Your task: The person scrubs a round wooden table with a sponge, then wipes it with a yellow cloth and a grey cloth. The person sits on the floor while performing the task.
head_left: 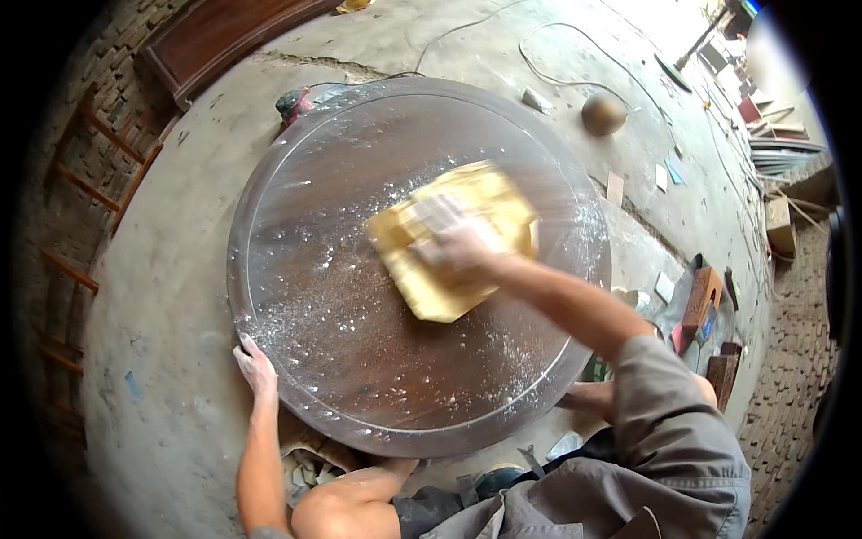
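Observation:
A round dark-brown wooden tabletop [359, 260] with a raised rim spreads before me, its face strewn with white powder and flecks. My right hand [453, 238], whitened with dust and blurred by motion, presses a yellow cloth [417, 292] onto the middle of it. The cloth is bunched under the palm, its corners splayed over the wood; the fingertips are too smeared to make out singly. At the tabletop's left edge, my left hand [257, 366] grips the rim, its powdery fingers against the side and partly hidden.
A dark power tool with a pink part [293, 105] lies by the far-left rim. A round brown ball-like object [603, 114] and a cable [575, 83] lie beyond. At right are a wooden hand plane [702, 298] and paper scraps [664, 287]. A wooden panel [224, 40] stands far left.

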### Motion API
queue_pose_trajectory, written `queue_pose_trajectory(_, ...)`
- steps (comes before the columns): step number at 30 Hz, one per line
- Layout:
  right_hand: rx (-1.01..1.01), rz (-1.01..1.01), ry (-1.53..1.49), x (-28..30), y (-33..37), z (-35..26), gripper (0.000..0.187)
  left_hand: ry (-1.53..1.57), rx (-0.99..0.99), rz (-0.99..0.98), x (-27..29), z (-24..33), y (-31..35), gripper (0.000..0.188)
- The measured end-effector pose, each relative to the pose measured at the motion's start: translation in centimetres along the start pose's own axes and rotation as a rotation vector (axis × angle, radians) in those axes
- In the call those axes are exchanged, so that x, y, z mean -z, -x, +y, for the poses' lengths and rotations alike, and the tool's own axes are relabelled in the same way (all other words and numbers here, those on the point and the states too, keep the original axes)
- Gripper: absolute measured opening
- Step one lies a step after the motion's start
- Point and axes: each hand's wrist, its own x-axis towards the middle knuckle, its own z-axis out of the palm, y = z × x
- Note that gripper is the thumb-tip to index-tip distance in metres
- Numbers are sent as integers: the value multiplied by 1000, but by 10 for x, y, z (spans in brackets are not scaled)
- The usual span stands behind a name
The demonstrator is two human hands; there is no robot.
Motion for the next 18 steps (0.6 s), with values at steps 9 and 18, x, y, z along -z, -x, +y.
queue_pose_trajectory(9, -203, 484, 192, -54, -55, -18, 53, -101, -26, -9, -19, 29, 6, 68)
queue_pose_trajectory(18, -162, 159, 747, 10, -45, 84, 35, -157, 45, 22, 7, 22, 15, 66)
